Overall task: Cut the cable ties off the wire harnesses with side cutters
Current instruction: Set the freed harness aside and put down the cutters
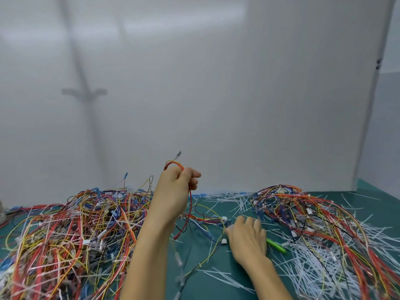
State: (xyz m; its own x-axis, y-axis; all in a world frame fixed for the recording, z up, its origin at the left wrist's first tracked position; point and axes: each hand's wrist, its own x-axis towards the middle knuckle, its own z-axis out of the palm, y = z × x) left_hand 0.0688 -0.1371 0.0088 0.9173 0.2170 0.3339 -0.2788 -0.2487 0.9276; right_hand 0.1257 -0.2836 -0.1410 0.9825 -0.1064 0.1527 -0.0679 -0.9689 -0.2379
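Observation:
My left hand [177, 187] is raised above the green mat and grips a wire harness [188, 210] of red, orange and yellow wires; a loop sticks up over the fingers and the rest hangs down to the mat. My right hand [246, 237] lies low on the mat, its fingers spread among loose wires and cut ties, holding nothing that I can see. The green handles of the side cutters [278, 246] lie on the mat, just right of my right hand and partly hidden by it.
A big tangle of tied harnesses [71, 230] covers the left of the mat. Another pile of wires [307, 215] lies at the right, over a litter of white cut cable ties [313, 263]. A white wall stands close behind.

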